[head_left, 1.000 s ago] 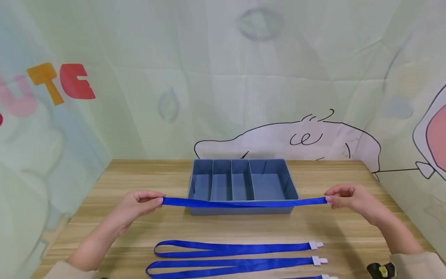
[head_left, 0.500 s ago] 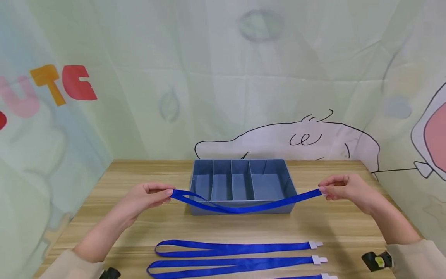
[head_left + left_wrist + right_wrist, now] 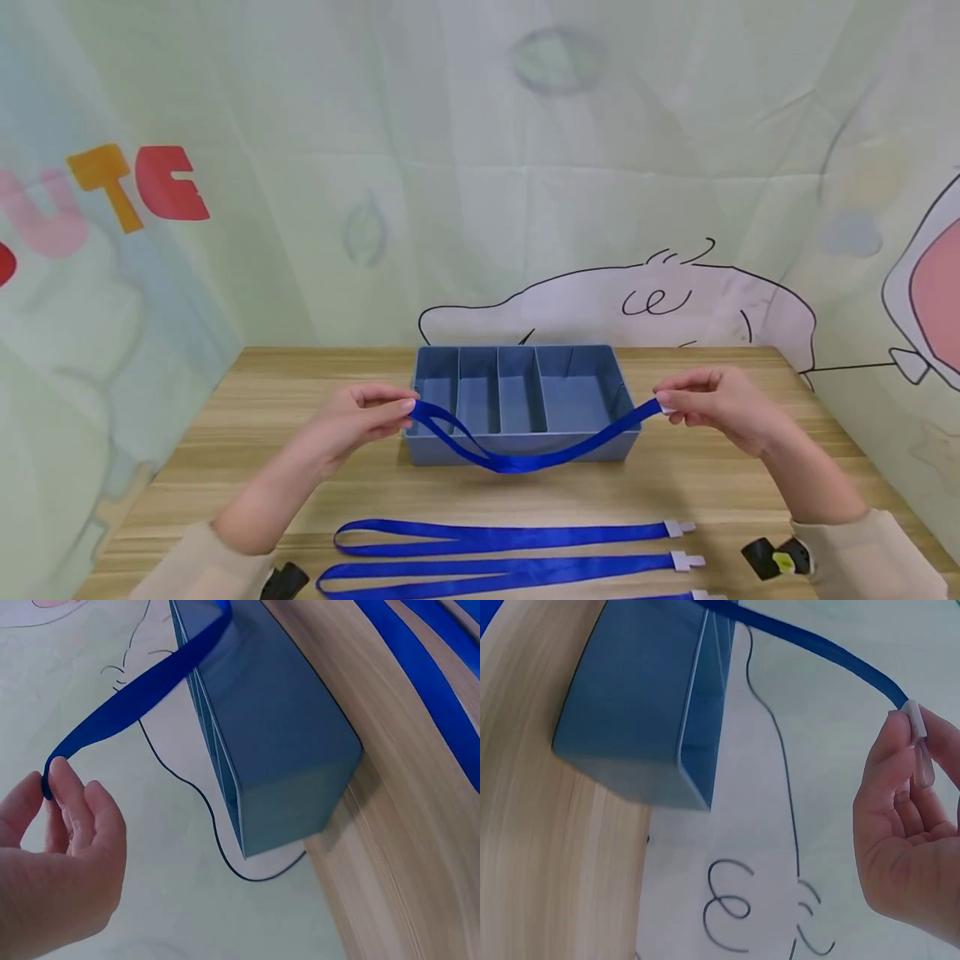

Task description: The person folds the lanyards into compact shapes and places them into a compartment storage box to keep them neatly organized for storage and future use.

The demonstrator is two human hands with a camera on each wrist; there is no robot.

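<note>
A blue lanyard (image 3: 525, 463) hangs in a sagging curve between my two hands, in front of the divided grey-blue box (image 3: 517, 447). My left hand (image 3: 363, 417) pinches its looped end between thumb and fingers, near the box's left side. At the other end, my right hand (image 3: 708, 406) pinches the white plastic clip (image 3: 915, 724), right of the box. In the left wrist view the strap (image 3: 124, 701) rises from the fingertips across the box's front. The box has three narrow compartments and a wider one at right; nothing shows inside them.
Nearer to me, several more blue lanyards lie flat on the wooden table (image 3: 300, 375), among them one upper lanyard (image 3: 525, 535) and a middle lanyard (image 3: 540, 568), white clips to the right. Another is cut off at the bottom edge. A printed cloth (image 3: 465, 167) hangs behind the table.
Both hands have moved inward toward each other and risen slightly. The lanyard, nearly straight before, now sags in the middle, and its loop has opened at the left. The box and lying lanyards stay put.
</note>
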